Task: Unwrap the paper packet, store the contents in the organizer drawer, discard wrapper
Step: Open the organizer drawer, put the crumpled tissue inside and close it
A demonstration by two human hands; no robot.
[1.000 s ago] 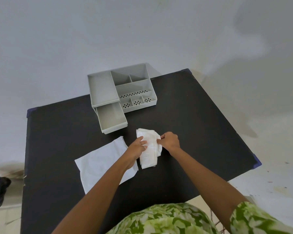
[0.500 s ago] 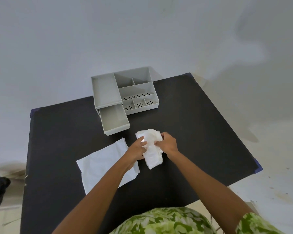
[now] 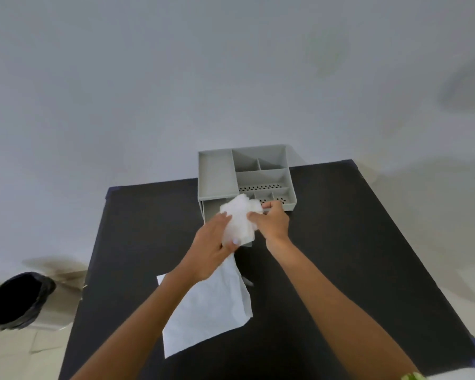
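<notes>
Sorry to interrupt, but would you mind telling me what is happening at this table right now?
A person holds a white bundle in both hands, the left hand and right hand, just above the open drawer of a grey organizer. The flat paper wrapper lies on the black table. A black-lined bin stands on the floor to the left.

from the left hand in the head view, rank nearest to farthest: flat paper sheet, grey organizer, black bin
1. Flat paper sheet: just below the left hand, partly under the wrist.
2. Grey organizer: beyond the hand at the table's far edge, its drawer behind the white bundle.
3. Black bin: on the floor, far left, off the table.
</notes>
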